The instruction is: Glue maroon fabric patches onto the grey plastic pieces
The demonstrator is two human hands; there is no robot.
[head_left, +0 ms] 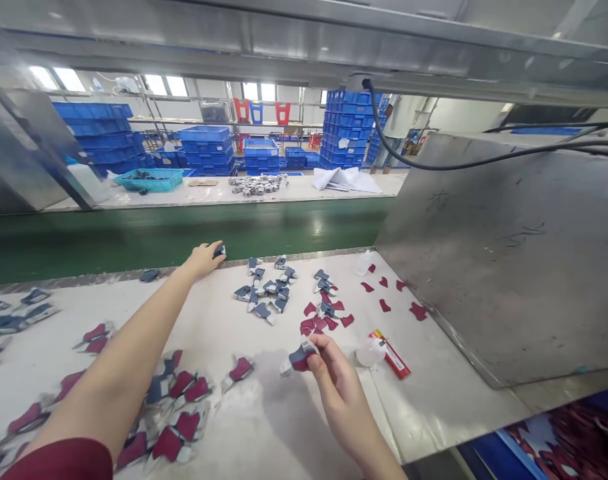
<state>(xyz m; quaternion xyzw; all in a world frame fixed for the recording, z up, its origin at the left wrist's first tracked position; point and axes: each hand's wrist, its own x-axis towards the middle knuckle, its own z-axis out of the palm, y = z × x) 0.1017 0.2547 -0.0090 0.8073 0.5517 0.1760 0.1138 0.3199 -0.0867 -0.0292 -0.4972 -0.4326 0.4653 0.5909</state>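
My right hand (334, 380) pinches a small white-and-blue moulded part with a dark red patch (301, 357) above the near middle of the table. Stretched out to the far edge, my left hand (204, 259) has its fingers closed round a small blue-and-white part (219, 251) beside the green belt. Between the hands and the belt lies a cluster of blue-and-white parts (269, 290). Loose dark red patches (319, 324) lie just beyond my right hand. Parts that carry red patches (177, 427) are piled under and beside my left forearm.
A green conveyor belt (294, 227) runs behind the white table (229, 413). A metal panel (509, 253) bounds the right side. A small translucent bottle (370, 352) and a red packet (397, 357) lie right of my right hand. A blue bin (509, 448) holds dark red pieces.
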